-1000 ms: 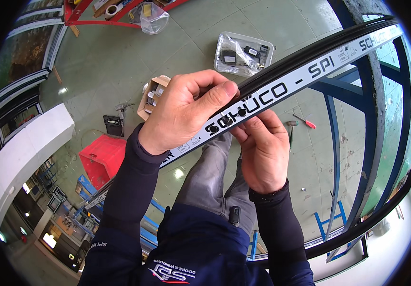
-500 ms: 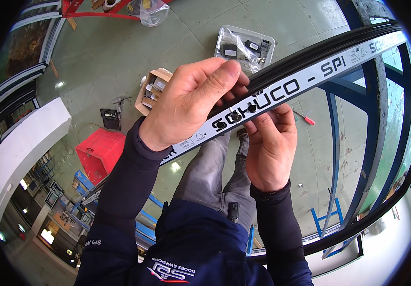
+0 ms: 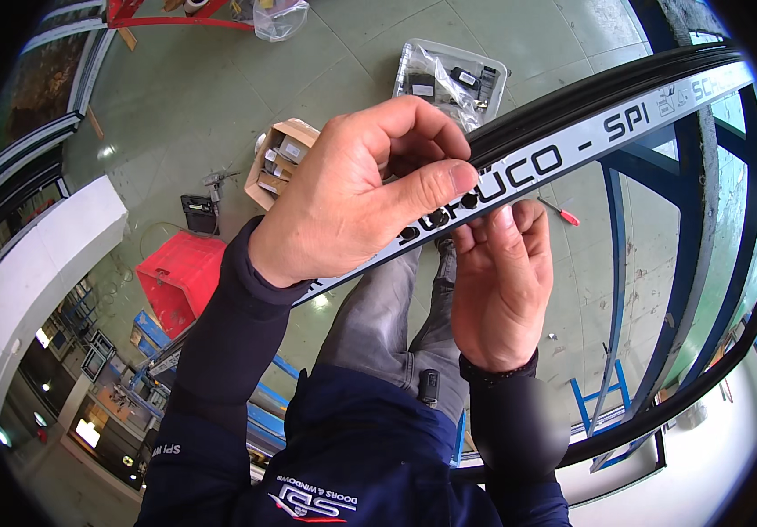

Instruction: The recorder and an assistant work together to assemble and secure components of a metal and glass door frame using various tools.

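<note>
A long window-frame profile (image 3: 589, 140) with white printed film on its face and black rubber gaskets (image 3: 572, 101) runs slantwise before me. Three dark holes are cut through the film, partly covered by my fingers. My left hand (image 3: 352, 176) is over the profile, its fingers curled and its thumb tip over the face by the rightmost hole. Whatever sits between those fingertips is hidden. Below the profile's lower edge, my right hand (image 3: 501, 290) has its thumb pressed to bent fingers close to the holes. Its pinch is too covered to show any small part.
On the floor lie a grey tray (image 3: 405, 66) of bagged parts, a cardboard box (image 3: 255, 184) of small packs, a red crate (image 3: 181, 277), a power drill (image 3: 212, 189) and a red-handled screwdriver (image 3: 567, 215). A blue metal frame (image 3: 690, 176) stands at the right.
My left thumb has come down and right over the profile's face, covering part of the holes. My right hand stays at the lower edge, its fingers slightly shifted.
</note>
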A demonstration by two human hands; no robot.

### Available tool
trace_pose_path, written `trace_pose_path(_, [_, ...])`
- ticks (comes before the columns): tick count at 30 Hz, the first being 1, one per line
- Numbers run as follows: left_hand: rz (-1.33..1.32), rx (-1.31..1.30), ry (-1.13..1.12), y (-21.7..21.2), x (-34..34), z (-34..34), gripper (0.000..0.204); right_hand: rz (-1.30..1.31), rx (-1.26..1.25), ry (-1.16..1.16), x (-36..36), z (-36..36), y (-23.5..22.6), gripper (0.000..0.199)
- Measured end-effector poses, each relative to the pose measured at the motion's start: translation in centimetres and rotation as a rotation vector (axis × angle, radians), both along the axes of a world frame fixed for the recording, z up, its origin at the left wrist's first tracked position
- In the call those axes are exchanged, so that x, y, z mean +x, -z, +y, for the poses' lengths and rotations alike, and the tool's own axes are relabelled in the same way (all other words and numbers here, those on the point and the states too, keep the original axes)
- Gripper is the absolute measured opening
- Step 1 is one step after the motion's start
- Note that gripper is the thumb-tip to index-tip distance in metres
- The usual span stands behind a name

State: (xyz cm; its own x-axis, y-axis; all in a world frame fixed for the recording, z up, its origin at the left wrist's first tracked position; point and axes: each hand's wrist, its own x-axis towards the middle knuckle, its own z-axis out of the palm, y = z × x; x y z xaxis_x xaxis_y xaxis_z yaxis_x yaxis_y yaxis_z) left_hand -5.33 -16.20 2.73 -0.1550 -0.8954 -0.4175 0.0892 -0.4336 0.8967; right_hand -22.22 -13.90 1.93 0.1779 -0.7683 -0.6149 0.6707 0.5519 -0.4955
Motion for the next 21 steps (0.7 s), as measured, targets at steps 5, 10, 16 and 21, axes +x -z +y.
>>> trace_pose_path(5, [0.025, 0.068, 0.046, 0.0, -1.2, -0.3, 0.028, -0.066, -0.038, 0.047, -1.2, 0.2, 0.8, 0.018])
trace_pose_path(10, [-0.156, 0.019, -0.019, -0.9, -1.5, 0.2, 0.040, -0.094, 0.035, 0.046, -1.3, 0.1, 0.3, 0.014])
trace_pose_path(16, [-0.246, 0.086, 0.008, -2.0, -2.1, -0.6, 0.038, -0.216, 0.070, 0.103, -2.2, 0.2, 0.9, 0.021])
trace_pose_path(21, [-0.296, 0.153, -0.036, -2.7, -3.7, -0.7, 0.036, -0.190, 0.050, 0.055, -1.7, 1.0, 2.1, 0.017])
